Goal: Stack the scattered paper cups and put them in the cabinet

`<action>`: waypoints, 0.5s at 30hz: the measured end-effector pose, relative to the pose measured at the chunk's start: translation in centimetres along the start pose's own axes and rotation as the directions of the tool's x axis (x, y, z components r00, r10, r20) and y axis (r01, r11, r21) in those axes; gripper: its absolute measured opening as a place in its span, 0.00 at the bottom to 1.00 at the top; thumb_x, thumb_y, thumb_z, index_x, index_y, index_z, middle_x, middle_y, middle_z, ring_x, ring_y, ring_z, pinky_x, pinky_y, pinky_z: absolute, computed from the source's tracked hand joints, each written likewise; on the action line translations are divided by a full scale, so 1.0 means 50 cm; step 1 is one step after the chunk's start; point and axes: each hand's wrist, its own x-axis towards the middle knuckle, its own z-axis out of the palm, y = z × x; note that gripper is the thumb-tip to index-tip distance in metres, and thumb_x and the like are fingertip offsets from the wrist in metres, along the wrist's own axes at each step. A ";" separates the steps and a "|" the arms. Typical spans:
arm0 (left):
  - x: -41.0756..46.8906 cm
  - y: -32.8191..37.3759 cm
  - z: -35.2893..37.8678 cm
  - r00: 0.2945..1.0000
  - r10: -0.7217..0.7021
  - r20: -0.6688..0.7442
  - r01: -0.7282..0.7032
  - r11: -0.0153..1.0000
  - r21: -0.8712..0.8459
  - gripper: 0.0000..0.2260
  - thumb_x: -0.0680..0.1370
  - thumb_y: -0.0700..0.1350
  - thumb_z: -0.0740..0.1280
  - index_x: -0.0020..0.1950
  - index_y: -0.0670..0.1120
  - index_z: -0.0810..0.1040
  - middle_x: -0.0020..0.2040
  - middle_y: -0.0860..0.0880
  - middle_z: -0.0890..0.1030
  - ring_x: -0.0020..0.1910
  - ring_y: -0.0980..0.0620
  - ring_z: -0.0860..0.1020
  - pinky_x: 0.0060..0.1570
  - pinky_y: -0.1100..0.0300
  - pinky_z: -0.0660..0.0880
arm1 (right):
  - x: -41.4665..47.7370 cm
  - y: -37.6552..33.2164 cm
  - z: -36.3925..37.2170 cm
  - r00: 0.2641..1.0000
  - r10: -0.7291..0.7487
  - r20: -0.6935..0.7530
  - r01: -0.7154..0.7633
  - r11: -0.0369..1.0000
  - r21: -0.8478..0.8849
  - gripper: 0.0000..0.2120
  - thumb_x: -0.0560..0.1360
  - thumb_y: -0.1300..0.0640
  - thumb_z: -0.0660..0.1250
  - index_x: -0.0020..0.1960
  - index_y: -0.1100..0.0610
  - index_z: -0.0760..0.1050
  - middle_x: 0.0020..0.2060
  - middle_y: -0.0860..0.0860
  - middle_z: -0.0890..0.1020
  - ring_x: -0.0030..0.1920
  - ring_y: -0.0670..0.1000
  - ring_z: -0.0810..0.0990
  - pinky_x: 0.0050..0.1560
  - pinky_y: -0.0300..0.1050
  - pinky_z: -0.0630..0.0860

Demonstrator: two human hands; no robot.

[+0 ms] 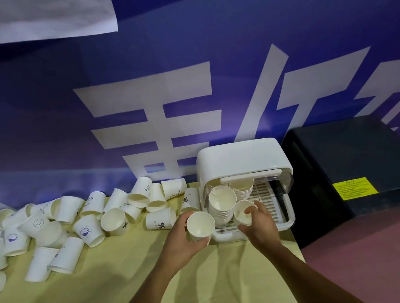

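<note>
Curling round a white paper cup, the left hand holds it from below, fingers wrapped about its wall and the open mouth tipped toward the camera. The right hand grips a second cup, fingers hooked over its rim, right at the front edge of the white cabinet, whose clear door is swung up. Just beyond the right hand's fingers, two stacks of nested cups lean on the cabinet's slatted tray (whether the held cup touches the nearer stack, I cannot tell). Left of the left hand, the scattered cups lie tumbled over the yellow tablecloth. The nearest, a percent-marked cup, shows a bold "%". Others farther left carry a smiley face or a blue whale emblem, with lettering too small to read. Right of the right hand sits a black case with a yellow label, its print illegible. Behind everything hangs a blue banner with large white characters.
</note>
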 end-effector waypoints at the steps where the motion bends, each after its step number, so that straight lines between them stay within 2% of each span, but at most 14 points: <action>1: -0.001 -0.001 -0.002 1.000 -0.007 0.008 0.007 1.000 0.003 0.28 0.68 0.47 0.79 0.61 0.64 0.70 0.59 0.64 0.76 0.56 0.68 0.73 0.52 0.66 0.74 | -0.002 0.001 -0.001 1.000 -0.008 0.012 0.008 1.000 0.001 0.21 0.73 0.51 0.74 0.63 0.56 0.75 0.77 0.56 0.64 0.75 0.56 0.66 0.69 0.47 0.68; 4: -0.002 -0.006 -0.008 0.998 -0.050 0.030 0.050 0.999 -0.002 0.28 0.68 0.48 0.79 0.59 0.65 0.69 0.57 0.63 0.76 0.55 0.69 0.73 0.53 0.55 0.80 | -0.018 -0.005 -0.010 1.000 -0.024 0.002 0.024 1.000 0.007 0.20 0.74 0.52 0.72 0.64 0.56 0.75 0.76 0.58 0.66 0.75 0.58 0.65 0.70 0.49 0.67; 6: -0.005 -0.012 -0.010 0.997 -0.073 0.035 0.073 0.997 0.003 0.29 0.67 0.50 0.79 0.62 0.62 0.69 0.58 0.62 0.76 0.57 0.65 0.73 0.52 0.51 0.80 | -0.033 -0.015 -0.016 0.994 -0.047 -0.096 0.050 0.998 0.028 0.16 0.74 0.53 0.70 0.61 0.56 0.77 0.70 0.55 0.72 0.71 0.57 0.69 0.66 0.50 0.72; 8: -0.007 -0.010 -0.010 0.996 -0.079 0.042 0.078 0.997 0.019 0.28 0.67 0.51 0.79 0.62 0.59 0.69 0.58 0.61 0.76 0.58 0.62 0.74 0.51 0.54 0.80 | -0.055 -0.034 -0.024 0.976 -0.103 -0.193 0.122 0.989 0.087 0.11 0.75 0.56 0.68 0.58 0.55 0.78 0.62 0.51 0.77 0.64 0.53 0.74 0.58 0.46 0.75; 9: -0.011 -0.004 -0.010 0.996 -0.074 0.049 0.073 0.997 0.021 0.27 0.67 0.51 0.79 0.61 0.59 0.69 0.57 0.61 0.76 0.58 0.61 0.74 0.48 0.59 0.80 | -0.069 -0.048 -0.029 0.969 -0.127 -0.212 0.157 0.979 0.127 0.10 0.76 0.56 0.68 0.57 0.54 0.79 0.58 0.48 0.79 0.60 0.49 0.76 0.55 0.41 0.74; 11: -0.016 0.009 -0.006 0.996 -0.064 0.058 0.063 0.998 0.015 0.26 0.68 0.51 0.79 0.59 0.60 0.70 0.56 0.61 0.77 0.57 0.61 0.75 0.43 0.65 0.77 | -0.095 -0.083 -0.042 0.980 -0.136 -0.147 0.170 0.952 0.254 0.09 0.77 0.52 0.69 0.57 0.52 0.80 0.52 0.43 0.82 0.52 0.41 0.79 0.48 0.32 0.73; 12: -0.019 0.015 -0.004 0.997 -0.053 0.055 0.052 0.999 0.012 0.25 0.67 0.53 0.79 0.58 0.61 0.70 0.56 0.61 0.78 0.56 0.61 0.75 0.45 0.66 0.75 | -0.107 -0.098 -0.046 0.988 -0.137 -0.076 0.154 0.930 0.334 0.11 0.77 0.50 0.70 0.58 0.51 0.79 0.50 0.41 0.82 0.50 0.39 0.80 0.47 0.31 0.74; 15: -0.023 0.026 0.002 0.999 -0.030 0.043 0.031 0.999 -0.029 0.26 0.65 0.57 0.79 0.59 0.62 0.73 0.54 0.63 0.80 0.55 0.64 0.76 0.51 0.63 0.75 | -0.130 -0.129 -0.044 0.979 -0.169 0.114 0.086 0.850 0.520 0.21 0.74 0.43 0.73 0.64 0.47 0.75 0.53 0.41 0.83 0.51 0.39 0.81 0.52 0.39 0.80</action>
